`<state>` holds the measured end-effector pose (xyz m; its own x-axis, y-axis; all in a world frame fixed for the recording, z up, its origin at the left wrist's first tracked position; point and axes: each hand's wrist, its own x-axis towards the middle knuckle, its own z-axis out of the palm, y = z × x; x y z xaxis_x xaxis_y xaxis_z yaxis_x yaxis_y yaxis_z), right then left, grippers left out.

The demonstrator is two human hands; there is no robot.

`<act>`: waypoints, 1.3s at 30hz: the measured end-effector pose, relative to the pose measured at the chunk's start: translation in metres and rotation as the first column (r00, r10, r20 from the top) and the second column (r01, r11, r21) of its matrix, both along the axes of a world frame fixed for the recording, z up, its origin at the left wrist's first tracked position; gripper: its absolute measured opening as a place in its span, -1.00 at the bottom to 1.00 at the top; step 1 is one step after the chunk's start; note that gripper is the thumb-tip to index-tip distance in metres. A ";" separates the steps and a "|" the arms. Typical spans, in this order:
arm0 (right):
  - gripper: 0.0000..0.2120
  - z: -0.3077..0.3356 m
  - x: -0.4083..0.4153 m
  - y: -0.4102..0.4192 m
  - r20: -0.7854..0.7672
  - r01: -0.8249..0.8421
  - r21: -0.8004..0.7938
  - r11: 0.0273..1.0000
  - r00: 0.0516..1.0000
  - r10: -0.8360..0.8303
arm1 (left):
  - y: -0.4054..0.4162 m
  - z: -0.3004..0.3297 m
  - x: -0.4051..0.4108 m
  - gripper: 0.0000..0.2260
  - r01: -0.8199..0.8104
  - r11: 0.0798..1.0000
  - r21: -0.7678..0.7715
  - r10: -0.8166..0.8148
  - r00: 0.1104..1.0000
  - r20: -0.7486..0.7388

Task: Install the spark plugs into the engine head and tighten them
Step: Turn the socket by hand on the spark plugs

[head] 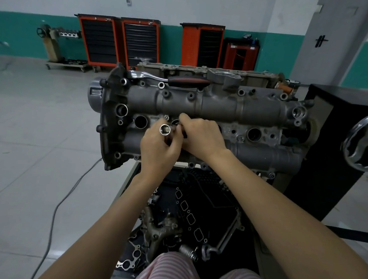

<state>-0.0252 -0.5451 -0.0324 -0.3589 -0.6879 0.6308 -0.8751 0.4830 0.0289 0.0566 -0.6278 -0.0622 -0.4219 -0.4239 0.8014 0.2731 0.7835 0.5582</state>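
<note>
Head view: both hands [185, 139] pinching a socket [165, 129], open end toward camera, above engine head [215, 106].

Orange tool cabinets [118, 40] along teal wall; grey cable [61, 204] on floor; handwheel [366, 142] right.

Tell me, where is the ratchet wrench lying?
The ratchet wrench lies along the far top edge of the engine head, left of centre, beyond both hands.
</note>
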 end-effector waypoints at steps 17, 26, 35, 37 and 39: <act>-0.82 0.002 0.003 0.003 0.011 0.020 0.007 1.000 1.000 -0.020 | -0.002 0.000 -0.001 -0.64 0.002 1.000 -0.005 -0.002 1.000 -0.006; -0.87 0.005 0.007 0.003 0.033 0.003 -0.052 0.999 0.999 -0.002 | 0.000 0.005 -0.002 -0.57 -0.004 0.998 0.059 0.002 1.000 0.018; -0.81 0.001 0.000 0.001 0.020 0.009 0.019 1.000 1.000 -0.009 | 0.000 0.001 -0.001 -0.68 -0.006 1.000 0.010 0.006 1.000 0.010; -0.83 0.000 0.000 0.000 0.019 0.024 0.032 0.999 1.000 -0.024 | 0.001 0.000 0.001 -0.63 0.021 1.000 0.011 -0.021 1.000 0.007; -0.86 0.000 -0.001 -0.001 0.002 0.037 0.046 0.998 0.999 -0.037 | 0.000 0.000 0.002 -0.62 0.029 1.000 0.008 -0.029 1.000 0.003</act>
<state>-0.0261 -0.5461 -0.0323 -0.3865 -0.7021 0.5980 -0.8566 0.5136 0.0493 0.0588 -0.6273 -0.0619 -0.4370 -0.4176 0.7967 0.2936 0.7710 0.5652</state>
